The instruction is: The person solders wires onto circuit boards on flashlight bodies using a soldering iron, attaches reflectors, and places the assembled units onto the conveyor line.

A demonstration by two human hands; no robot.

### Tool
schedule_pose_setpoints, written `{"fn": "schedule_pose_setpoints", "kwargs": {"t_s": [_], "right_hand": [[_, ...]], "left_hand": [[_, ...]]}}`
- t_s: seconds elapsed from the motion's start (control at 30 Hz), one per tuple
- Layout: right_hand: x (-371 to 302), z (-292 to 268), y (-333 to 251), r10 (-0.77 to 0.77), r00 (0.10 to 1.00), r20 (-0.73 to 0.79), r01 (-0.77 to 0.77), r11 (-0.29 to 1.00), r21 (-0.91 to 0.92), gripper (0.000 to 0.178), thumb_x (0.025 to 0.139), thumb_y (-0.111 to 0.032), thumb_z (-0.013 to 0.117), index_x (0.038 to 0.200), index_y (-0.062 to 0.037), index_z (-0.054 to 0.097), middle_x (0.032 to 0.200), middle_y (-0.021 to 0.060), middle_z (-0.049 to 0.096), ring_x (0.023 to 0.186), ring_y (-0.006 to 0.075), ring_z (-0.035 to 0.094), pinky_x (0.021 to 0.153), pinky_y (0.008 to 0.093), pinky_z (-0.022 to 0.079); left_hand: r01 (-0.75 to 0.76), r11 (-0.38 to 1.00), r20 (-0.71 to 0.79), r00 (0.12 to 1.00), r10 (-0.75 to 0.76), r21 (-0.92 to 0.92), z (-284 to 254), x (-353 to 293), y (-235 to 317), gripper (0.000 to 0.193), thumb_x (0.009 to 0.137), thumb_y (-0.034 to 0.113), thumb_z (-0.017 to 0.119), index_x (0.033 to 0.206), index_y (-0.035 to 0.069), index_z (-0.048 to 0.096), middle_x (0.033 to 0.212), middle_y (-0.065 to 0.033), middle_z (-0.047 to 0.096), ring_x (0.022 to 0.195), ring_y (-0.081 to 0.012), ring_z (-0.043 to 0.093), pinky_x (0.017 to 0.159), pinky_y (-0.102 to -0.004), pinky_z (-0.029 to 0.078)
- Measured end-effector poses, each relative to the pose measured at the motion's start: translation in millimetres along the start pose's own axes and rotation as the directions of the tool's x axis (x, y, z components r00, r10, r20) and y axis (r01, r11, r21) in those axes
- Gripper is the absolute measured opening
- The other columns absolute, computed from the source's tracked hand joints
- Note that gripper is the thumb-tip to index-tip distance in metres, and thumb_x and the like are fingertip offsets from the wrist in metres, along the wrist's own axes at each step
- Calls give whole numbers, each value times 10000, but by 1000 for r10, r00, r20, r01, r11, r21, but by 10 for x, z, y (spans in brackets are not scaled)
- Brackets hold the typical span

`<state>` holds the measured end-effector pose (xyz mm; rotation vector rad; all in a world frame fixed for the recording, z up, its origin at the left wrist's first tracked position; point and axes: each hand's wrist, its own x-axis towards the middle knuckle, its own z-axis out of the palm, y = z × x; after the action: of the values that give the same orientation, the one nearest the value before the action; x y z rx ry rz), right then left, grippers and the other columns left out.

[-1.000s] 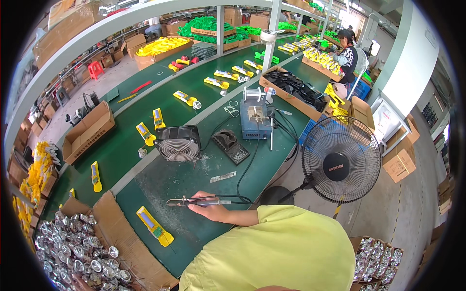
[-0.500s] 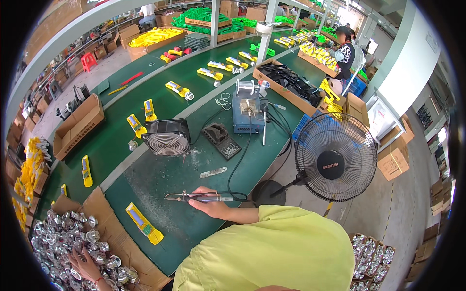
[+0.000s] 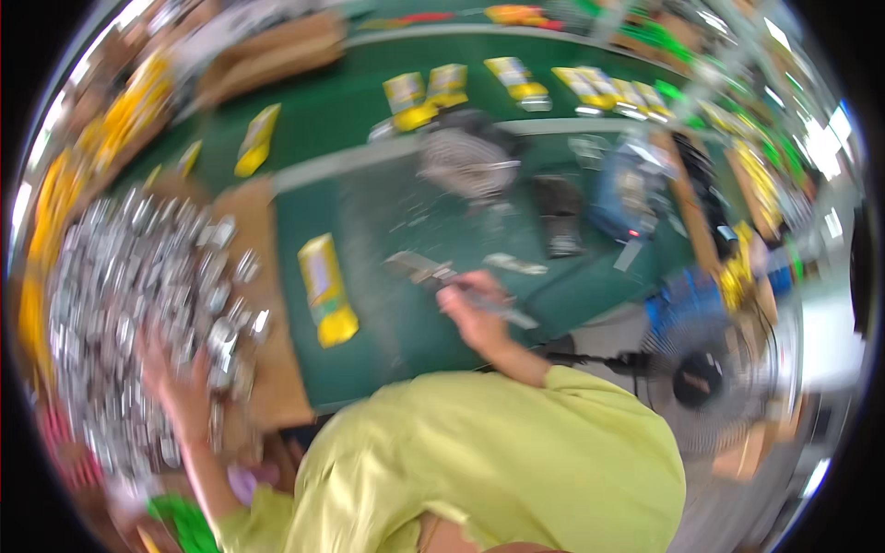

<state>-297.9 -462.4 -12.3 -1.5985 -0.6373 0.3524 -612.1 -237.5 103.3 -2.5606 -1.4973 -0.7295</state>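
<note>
My right hand is closed round a soldering iron, whose tip points left over the green worktop. On the left, my left hand lies over a heap of small silver reflector cups. Its fingers look spread, though motion blurs them, and no cup shows clearly held. Between my hands rests a yellow flashlight housing with a green patch near its lower end. The whole view is smeared, so the iron's tip and the cups lack detail.
A cardboard flap borders the heap. Behind the worktop, several yellow housings lie on the green conveyor. A small square fan, an iron stand and a blue soldering station stand farther back. A round fan is at right.
The view has swung left, so the heap and worktop sit farther right and higher. My left hand stays at the heap; my right hand still holds the soldering iron. The picture has become blurred.
</note>
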Motion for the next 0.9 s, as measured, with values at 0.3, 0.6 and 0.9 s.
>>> {"fn": "schedule_pose_setpoints", "kwargs": {"t_s": [0.3,0.6,0.9], "right_hand": [[34,24,-58,-53,997,49,42,980,196,182,817,-55,597,959,37,531,695,90,583,597,124,559,544,218,443],[-29,68,-175,1,997,73,-12,990,142,175,825,-71,604,953,24,534,730,77,587,615,110,573,555,217,462],[-119,120,-127,-64,995,78,57,994,90,176,777,-163,674,877,-30,615,779,46,603,712,122,575,651,263,462]], "left_hand": [[-41,997,-97,995,35,-62,192,-608,77,497,669,155,696,1136,118,532,1252,-111,439,1219,-316,375,982,-445,261],[-313,949,26,949,314,-18,790,118,282,348,678,130,653,1021,148,598,1145,-69,498,1174,-303,405,967,-452,291],[-397,909,227,880,416,-126,1962,708,-243,114,736,156,598,812,112,670,1040,-91,602,1131,-268,480,1005,-422,320]]}}
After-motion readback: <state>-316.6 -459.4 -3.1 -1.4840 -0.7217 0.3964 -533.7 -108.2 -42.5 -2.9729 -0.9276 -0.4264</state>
